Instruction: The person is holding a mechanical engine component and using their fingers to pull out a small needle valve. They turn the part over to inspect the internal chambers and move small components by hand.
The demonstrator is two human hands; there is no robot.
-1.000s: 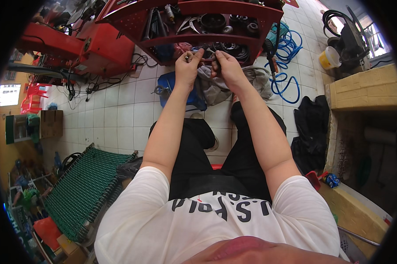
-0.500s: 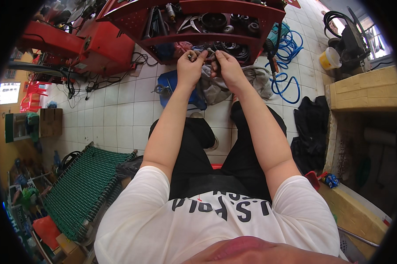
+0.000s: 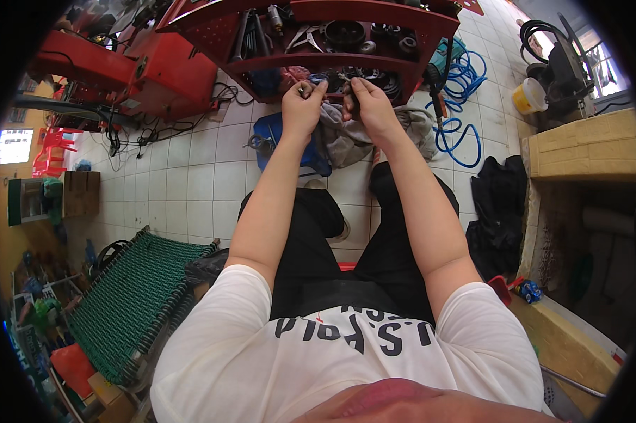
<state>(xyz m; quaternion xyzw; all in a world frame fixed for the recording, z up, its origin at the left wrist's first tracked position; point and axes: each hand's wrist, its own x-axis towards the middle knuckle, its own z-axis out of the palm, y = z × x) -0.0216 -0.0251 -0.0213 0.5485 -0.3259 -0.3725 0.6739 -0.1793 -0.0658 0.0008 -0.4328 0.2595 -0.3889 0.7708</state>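
Both my arms reach forward to the red metal tool cart (image 3: 318,62), where my hands are raised side by side in front of its lower shelf. My left hand (image 3: 304,111) is closed, its thumb against curled fingers, with a small dark bit showing at the fingers. My right hand (image 3: 374,109) is closed in a pinch on something small and thin, too little to name. A short gap parts the two hands. Just below them, a grey cloth (image 3: 342,141) and a blue container (image 3: 270,134) lie on the floor.
Pliers-like tools and round metal parts (image 3: 343,34) fill the cart's upper shelf. Coiled blue hose (image 3: 466,77) lies at the right, near a black cloth (image 3: 499,204). A red machine (image 3: 166,77) stands far left, a green woven cot (image 3: 138,299) near left.
My right hand has shifted slightly right, widening the gap between the hands. My left hand has moved a little left, staying closed.
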